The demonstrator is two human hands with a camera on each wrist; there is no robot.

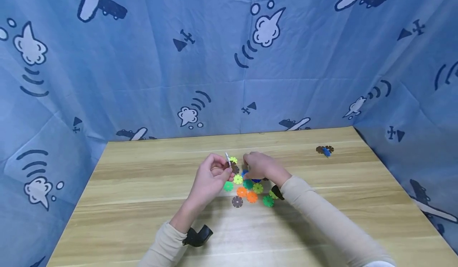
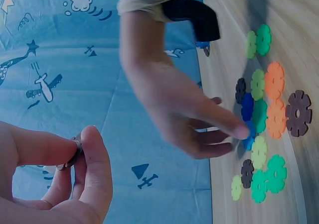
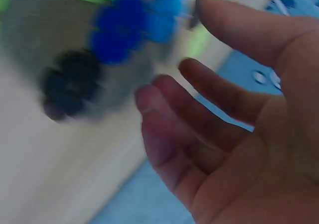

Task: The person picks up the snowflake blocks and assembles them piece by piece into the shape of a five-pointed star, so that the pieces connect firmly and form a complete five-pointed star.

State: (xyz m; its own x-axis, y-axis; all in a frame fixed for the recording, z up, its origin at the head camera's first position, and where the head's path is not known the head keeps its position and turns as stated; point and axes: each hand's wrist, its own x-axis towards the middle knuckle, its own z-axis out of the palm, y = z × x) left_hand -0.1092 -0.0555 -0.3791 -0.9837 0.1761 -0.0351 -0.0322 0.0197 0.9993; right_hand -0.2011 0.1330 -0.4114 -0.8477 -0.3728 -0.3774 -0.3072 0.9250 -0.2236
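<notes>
My left hand (image 1: 214,175) pinches a small notched disc (image 2: 76,154) between thumb and forefinger; it shows nearly edge-on and dark in the left wrist view. To its right, my right hand (image 1: 264,166) hovers low over the flower-shaped discs, fingers apart and nothing between them. Its fingertips are near a light blue disc (image 3: 167,15) and a dark blue disc (image 3: 119,27). A dark disc (image 3: 72,84) lies beside these. Closer to me are an orange disc (image 1: 252,197), a brown disc (image 1: 237,201) and a green disc (image 1: 268,201). Several yellow-green discs lie among them, partly hidden by the hands.
At the far right of the wooden table (image 1: 143,195) sits a small cluster of brown and blue discs (image 1: 325,151). A blue patterned curtain (image 1: 214,68) hangs behind the table and along both sides.
</notes>
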